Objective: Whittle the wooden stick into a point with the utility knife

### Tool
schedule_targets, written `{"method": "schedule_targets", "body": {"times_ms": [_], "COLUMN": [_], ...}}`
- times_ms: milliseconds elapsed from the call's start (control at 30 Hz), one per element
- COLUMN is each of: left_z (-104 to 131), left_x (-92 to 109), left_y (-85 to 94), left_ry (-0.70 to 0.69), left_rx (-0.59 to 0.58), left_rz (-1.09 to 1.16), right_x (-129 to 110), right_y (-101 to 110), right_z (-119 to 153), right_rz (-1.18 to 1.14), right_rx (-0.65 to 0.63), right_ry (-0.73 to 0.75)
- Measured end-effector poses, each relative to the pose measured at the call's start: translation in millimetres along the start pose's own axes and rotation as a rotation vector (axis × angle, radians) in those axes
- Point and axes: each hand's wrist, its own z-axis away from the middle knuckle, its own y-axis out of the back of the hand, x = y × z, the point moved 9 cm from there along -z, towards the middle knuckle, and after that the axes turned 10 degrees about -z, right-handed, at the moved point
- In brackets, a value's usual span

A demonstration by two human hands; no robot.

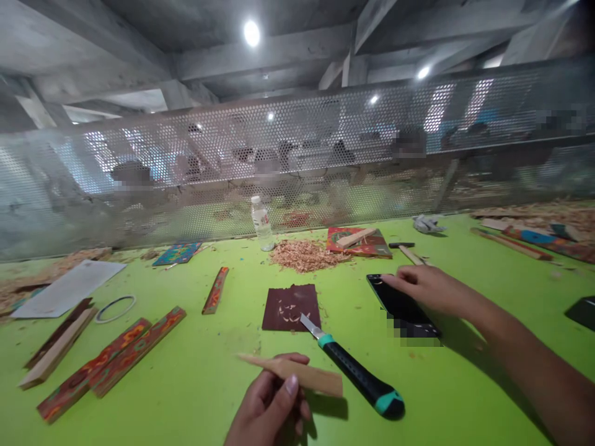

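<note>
My left hand (pixel 274 402) is closed around a carved wooden piece (pixel 311 376), its thin pointed end to the left. Beside it on the green table lies a utility knife (pixel 356 368) with a black and teal handle, its blade tip over a dark brown square sheet (pixel 290 308) that bears a few shavings. My right hand (pixel 413 286) is at the upper part of a black phone (pixel 402 306) lying on the table, with fingers bent over its edge. Whether those fingers grip the phone is unclear.
A water bottle (pixel 263 224) stands behind, beside a shavings pile (pixel 304 255). Painted wooden strips (pixel 139 350), a tape ring (pixel 115 308) and white paper (pixel 69 288) lie left. A perforated metal screen (pixel 223 173) crosses the table's back. A small hammer (pixel 409 253) lies beyond my right hand.
</note>
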Motion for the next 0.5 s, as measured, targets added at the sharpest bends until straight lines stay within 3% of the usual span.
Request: {"method": "schedule_targets", "body": {"times_ms": [233, 367, 500], "left_z": [0.2, -7.4, -26.8], "left_x": [1.8, 35.2, 83.3], "left_y": [3.7, 1.2, -20.2], "left_ry": [0.014, -0.041, -0.139], "left_rx": [0.105, 0.131, 0.017], "left_rz": [0.02, -0.131, -0.358], "right_x": [-113.9, -136.5, -143.5], "right_y": [-82.3, -100.4, -97.6], "right_z": [50.3, 65.1, 49.5], "right_rz": [0.101, 0.156, 0.071], "right_rx": [-0.243, -0.269, -0.232], "right_ry": [0.226, 0.251, 0.266]}}
